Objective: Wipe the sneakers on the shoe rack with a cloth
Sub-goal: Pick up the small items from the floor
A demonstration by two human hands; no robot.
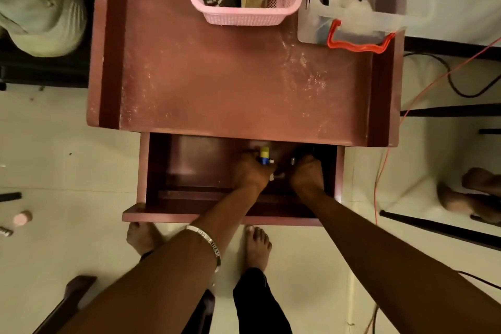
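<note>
Both arms reach down into the open reddish-brown wooden drawer. The left hand curls beside a small yellow-and-blue item; the right hand sits in shadow, and I cannot tell either grip. No cloth or sneakers show; a cloth should be light, limp, best pinched by a bunched fold

Dim, warm light; shadowed drawer interior, wide-angle bending at edges.
</note>
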